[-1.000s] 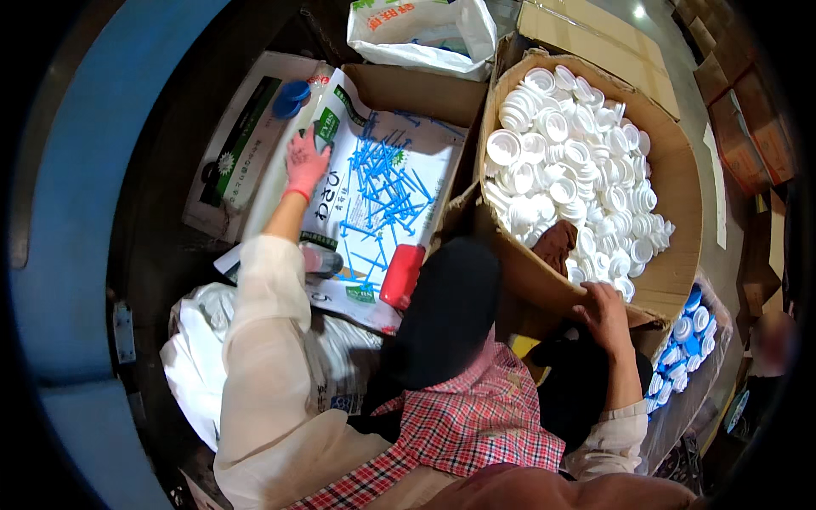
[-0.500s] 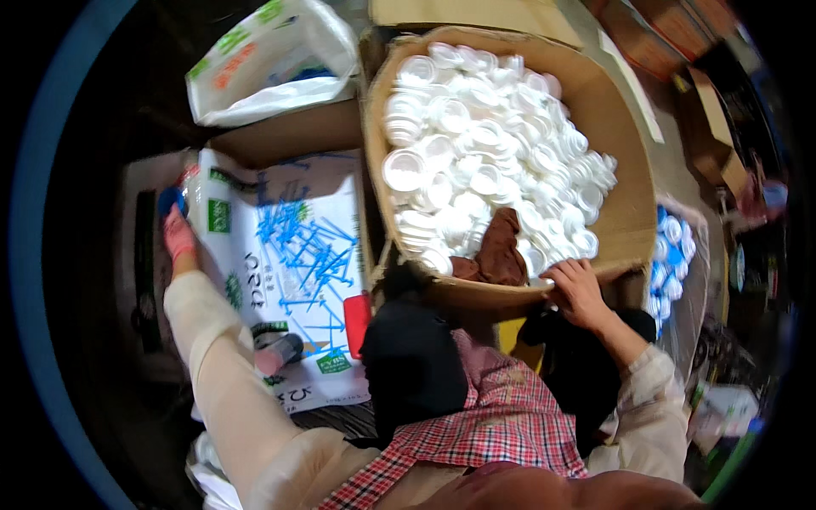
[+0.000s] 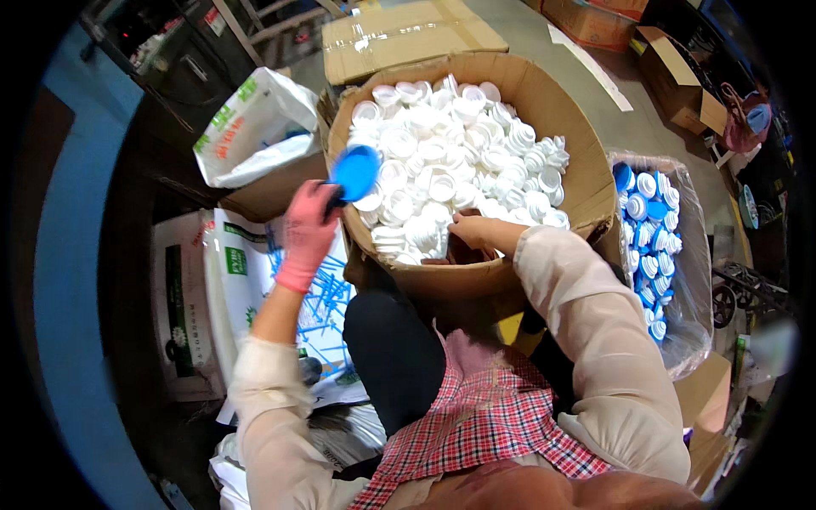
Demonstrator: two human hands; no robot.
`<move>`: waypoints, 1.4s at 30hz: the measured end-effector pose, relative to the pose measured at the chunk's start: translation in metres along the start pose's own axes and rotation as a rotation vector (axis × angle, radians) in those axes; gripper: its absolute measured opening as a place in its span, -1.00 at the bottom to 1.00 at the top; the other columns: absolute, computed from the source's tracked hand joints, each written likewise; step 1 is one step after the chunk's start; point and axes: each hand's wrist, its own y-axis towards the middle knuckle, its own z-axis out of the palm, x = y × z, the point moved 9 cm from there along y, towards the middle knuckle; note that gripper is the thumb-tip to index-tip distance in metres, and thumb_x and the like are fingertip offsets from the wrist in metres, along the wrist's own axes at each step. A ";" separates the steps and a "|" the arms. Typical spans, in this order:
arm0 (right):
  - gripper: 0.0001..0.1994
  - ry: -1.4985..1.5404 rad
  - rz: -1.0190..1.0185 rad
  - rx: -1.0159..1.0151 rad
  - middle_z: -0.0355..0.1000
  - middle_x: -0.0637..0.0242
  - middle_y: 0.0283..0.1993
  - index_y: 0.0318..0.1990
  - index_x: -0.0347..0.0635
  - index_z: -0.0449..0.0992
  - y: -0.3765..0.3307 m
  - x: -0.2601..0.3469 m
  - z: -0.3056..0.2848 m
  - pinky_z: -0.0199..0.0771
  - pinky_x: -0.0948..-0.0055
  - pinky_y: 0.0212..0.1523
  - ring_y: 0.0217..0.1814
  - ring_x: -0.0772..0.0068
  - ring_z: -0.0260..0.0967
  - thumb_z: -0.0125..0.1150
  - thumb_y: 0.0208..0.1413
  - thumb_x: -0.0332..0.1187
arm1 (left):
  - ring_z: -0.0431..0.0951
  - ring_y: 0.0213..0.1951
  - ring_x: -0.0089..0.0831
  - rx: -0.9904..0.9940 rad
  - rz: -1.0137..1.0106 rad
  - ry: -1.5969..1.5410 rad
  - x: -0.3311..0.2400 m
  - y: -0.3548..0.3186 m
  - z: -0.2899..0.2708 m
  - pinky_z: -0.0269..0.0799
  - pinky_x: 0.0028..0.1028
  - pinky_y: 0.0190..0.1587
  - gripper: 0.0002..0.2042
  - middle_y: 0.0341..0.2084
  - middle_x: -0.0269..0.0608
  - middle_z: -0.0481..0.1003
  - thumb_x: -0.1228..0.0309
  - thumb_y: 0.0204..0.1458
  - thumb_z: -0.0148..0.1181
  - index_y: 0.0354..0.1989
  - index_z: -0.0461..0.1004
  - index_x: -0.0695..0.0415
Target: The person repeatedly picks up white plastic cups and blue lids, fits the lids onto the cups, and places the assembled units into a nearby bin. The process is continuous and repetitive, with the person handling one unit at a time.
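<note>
My left hand (image 3: 306, 225), in a pink glove with dark fingertips, grips a blue round disc (image 3: 355, 172); motion blurs it. The disc hangs over the left rim of a big round-sided carton (image 3: 588, 153) heaped with white round plastic caps (image 3: 433, 149). Bare and bent inward, my right hand (image 3: 478, 231) reaches over the carton's near edge. Its fingers close on a brown cloth (image 3: 463, 252) lying against the near wall, on the caps. The palm side of this hand is hidden.
Left of my knee, a white printed box (image 3: 234, 289) holds thin blue plastic sticks (image 3: 327, 293). Behind it stands a white plastic bag (image 3: 255, 127). To the right, a plastic-lined box (image 3: 693, 280) holds blue-and-white pieces (image 3: 653, 229). A closed carton (image 3: 416, 38) lies beyond.
My left hand has come from the far left, past the stick box, to the carton's left rim with the blue disc. My right hand has moved from the carton's edge onto the brown cloth.
</note>
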 end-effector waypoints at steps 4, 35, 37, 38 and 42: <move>-0.77 -0.078 -0.002 -0.018 0.52 -0.04 -0.28 -0.27 -0.25 0.59 0.015 0.005 -0.040 0.46 0.10 -0.15 -0.15 -0.07 0.47 0.20 -0.12 -0.40 | 0.45 -0.16 -0.06 0.155 0.064 0.229 -0.061 0.028 0.044 0.42 -0.23 -0.14 -0.72 -0.27 -0.07 0.43 0.55 -0.17 0.24 -0.22 0.44 0.09; -0.74 0.314 -0.346 -1.340 0.39 0.24 -0.17 -0.12 -0.12 0.51 -0.245 0.073 -0.225 0.49 0.27 -0.22 -0.17 0.13 0.44 0.20 -0.01 -0.52 | 0.32 0.14 -0.22 0.577 -0.255 -1.752 -0.159 0.040 0.233 0.13 -0.30 0.25 -0.30 0.12 -0.06 0.31 -0.16 0.19 -0.19 0.24 0.15 0.25; -0.73 0.370 -0.277 -1.346 0.39 0.26 -0.19 -0.11 -0.10 0.51 -0.240 0.065 -0.230 0.50 0.28 -0.26 -0.22 0.16 0.46 0.19 -0.01 -0.54 | 0.33 0.12 -0.25 0.436 -0.180 -1.174 -0.140 0.038 0.237 0.15 -0.30 0.23 -0.34 0.10 -0.10 0.33 -0.14 0.22 -0.22 0.23 0.18 0.22; -0.73 0.355 -0.262 -1.360 0.39 0.25 -0.20 -0.11 -0.10 0.51 -0.239 0.064 -0.232 0.50 0.29 -0.26 -0.23 0.15 0.46 0.19 -0.02 -0.54 | 0.34 0.11 -0.27 0.360 -0.142 -0.881 -0.137 0.041 0.230 0.16 -0.30 0.22 -0.36 0.09 -0.12 0.34 -0.13 0.23 -0.24 0.22 0.20 0.20; -0.72 0.374 -0.006 -1.392 0.38 0.20 -0.21 -0.10 -0.06 0.52 -0.236 0.041 -0.239 0.50 0.25 -0.29 -0.24 0.04 0.46 0.18 -0.01 -0.52 | 0.41 0.01 -0.36 0.150 -0.411 -1.372 -0.144 0.040 0.184 0.27 -0.35 0.13 -0.41 -0.03 -0.19 0.42 -0.07 0.30 -0.40 0.13 0.33 0.19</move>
